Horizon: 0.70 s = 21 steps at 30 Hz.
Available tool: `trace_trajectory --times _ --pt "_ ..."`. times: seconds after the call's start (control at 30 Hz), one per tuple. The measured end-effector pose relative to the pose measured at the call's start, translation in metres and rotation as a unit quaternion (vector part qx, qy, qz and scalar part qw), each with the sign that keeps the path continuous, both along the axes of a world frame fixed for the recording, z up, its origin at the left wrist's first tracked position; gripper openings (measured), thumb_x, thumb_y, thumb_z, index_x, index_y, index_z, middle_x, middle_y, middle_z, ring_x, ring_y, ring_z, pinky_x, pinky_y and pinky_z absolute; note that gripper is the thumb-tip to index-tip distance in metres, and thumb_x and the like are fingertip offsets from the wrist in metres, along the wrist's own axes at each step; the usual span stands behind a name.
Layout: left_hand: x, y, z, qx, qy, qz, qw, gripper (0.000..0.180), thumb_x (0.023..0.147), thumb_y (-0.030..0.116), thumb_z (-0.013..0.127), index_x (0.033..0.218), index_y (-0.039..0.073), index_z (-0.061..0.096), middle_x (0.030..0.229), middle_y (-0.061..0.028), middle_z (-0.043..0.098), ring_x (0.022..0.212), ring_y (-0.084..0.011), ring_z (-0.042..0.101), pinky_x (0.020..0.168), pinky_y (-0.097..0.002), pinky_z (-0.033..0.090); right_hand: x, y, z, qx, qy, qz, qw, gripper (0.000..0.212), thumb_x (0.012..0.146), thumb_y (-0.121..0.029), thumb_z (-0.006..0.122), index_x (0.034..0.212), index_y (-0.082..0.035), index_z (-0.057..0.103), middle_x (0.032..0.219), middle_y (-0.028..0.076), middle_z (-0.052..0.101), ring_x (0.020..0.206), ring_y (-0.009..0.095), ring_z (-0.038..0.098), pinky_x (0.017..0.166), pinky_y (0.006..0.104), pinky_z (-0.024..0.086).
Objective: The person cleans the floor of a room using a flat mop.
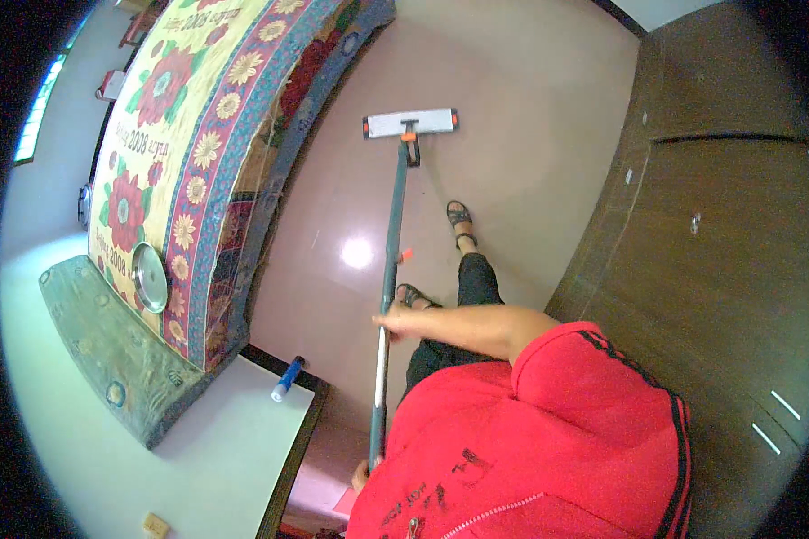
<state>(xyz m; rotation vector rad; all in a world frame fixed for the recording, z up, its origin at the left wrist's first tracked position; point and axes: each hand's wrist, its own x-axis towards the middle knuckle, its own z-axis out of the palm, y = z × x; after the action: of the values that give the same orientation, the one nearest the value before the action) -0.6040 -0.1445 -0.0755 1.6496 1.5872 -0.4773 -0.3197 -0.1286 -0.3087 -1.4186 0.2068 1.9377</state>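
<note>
A flat mop [395, 211] with a long grey and silver pole slants away from me over the floor. Its wide white head [411, 122], with orange and black ends, lies on the floor beyond my feet. My right hand [395, 321] is closed around the middle of the pole. Lower down, my left hand [361, 474] is at the pole's near end, partly hidden by my red top; its visible fingers curl at the grip.
A bed [198, 180] with a flowered cover runs along the left, bearing a round metal plate [150, 278]. A white tabletop [225, 449] at lower left holds a blue flashlight [288, 379]. Brown cabinets [710, 225] line the right. My sandalled feet [459, 214] stand on shiny floor [512, 108].
</note>
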Motion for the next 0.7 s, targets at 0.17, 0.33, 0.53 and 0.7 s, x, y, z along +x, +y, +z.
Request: trace_trajectory --times 0.17,0.33,0.53,0.7 --pt "0.188 0.035 -0.055 -0.142 -0.114 0.153 0.971 0.033 0.079 0.036 0.055 0.07 0.005 0.045 0.049 0.0007 0.042 0.039 -0.0072 0.04 0.034 -0.0224 0.032 0.148 0.083 -0.095 -0.081 -0.191 -0.126 0.97 0.022 0.075 -0.019 0.053 0.086 -0.003 0.044 0.062 0.01 0.052 0.048 0.023 0.054 0.035 0.0375 0.043" --pt "0.2 0.027 -0.078 -0.157 -0.145 0.169 0.962 0.03 0.076 0.033 0.058 0.071 0.008 0.043 0.049 0.0016 0.042 0.034 -0.0076 0.036 0.03 -0.0233 0.028 0.154 0.114 -0.071 -0.033 -0.306 0.017 0.951 0.044 0.071 -0.025 0.057 0.098 0.005 0.039 0.075 0.016 0.057 0.058 0.024 0.058 0.047 0.0363 0.048" --pt "-0.008 -0.045 -0.028 -0.056 -0.086 0.076 0.992 0.031 0.065 0.023 0.065 0.078 -0.001 0.05 0.062 -0.0171 0.055 0.057 -0.0275 0.055 0.054 -0.0363 0.043 -0.058 0.036 -0.019 0.023 -0.184 0.2 0.962 0.093 0.074 -0.044 0.051 0.124 0.009 -0.007 0.107 0.029 0.043 0.077 0.032 0.056 0.059 0.0377 0.048" --pt "-0.063 -0.081 0.036 -0.103 0.053 0.084 0.99 0.031 0.064 0.023 0.064 0.078 -0.001 0.051 0.064 -0.0191 0.056 0.06 -0.031 0.055 0.056 -0.038 0.044 -0.168 -0.045 -0.008 0.043 -0.089 0.303 0.948 0.06 0.07 -0.03 0.06 0.105 0.011 0.034 0.091 0.023 0.052 0.064 0.031 0.059 0.045 0.0329 0.051"
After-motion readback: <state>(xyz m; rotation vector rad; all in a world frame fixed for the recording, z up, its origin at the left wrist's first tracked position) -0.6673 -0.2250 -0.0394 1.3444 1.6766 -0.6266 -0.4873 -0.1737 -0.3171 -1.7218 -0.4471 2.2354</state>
